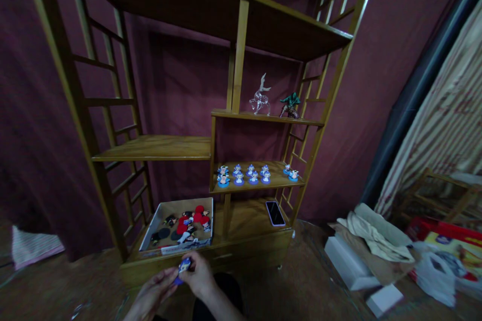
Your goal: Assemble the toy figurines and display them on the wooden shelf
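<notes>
A small purple-and-white figurine is held between my two hands, low in front of the shelf unit. My right hand grips it from the right with bent fingers. From the left, the fingers of my left hand close around its purple base. Just beyond my hands, an open cardboard box holds several loose figurines in red, black and white. On the middle right shelf, similar purple-based figurines stand in two rows, with blue-based figurines at both ends.
A phone lies on the lower right shelf. Above stand a clear deer ornament and a green-and-brown figure. A wooden upright divides the lower level. White boxes, cloth and a plastic bag lie on the right floor.
</notes>
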`<state>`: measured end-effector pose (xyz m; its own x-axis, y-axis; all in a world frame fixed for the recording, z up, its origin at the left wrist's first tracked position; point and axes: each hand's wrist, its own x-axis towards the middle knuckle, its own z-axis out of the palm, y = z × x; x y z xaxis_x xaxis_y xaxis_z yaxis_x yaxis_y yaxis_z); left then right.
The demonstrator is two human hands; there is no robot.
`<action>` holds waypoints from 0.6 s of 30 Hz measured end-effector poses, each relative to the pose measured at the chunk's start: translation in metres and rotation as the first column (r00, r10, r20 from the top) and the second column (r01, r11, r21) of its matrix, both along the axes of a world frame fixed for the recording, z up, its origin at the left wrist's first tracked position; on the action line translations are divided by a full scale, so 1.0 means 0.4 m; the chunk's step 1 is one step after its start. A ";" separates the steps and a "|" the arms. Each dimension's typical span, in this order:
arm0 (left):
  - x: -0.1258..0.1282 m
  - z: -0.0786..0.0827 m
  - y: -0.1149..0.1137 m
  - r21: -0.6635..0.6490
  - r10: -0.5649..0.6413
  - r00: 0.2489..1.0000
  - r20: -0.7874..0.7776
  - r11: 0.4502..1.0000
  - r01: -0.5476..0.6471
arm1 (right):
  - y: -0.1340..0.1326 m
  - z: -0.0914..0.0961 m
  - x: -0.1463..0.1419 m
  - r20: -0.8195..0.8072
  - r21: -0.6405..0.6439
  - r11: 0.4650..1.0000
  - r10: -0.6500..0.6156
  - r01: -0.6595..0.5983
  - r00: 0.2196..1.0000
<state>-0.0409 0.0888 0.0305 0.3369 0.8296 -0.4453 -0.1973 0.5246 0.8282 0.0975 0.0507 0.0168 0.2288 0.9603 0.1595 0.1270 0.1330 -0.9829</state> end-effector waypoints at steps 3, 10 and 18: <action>0.007 0.027 -0.011 -0.013 0.027 1.000 0.001 1.000 -0.027 | -0.015 0.020 0.006 -0.030 0.017 1.000 -0.013 0.014 0.999; 0.015 0.031 -0.022 -0.021 0.039 0.998 0.045 0.999 -0.038 | -0.029 0.058 0.015 -0.191 -0.009 1.000 -0.031 0.030 0.981; 0.040 0.067 -0.044 -0.065 0.042 0.999 0.022 0.997 -0.041 | -0.056 0.083 0.086 -0.292 -0.034 0.999 -0.036 0.027 0.956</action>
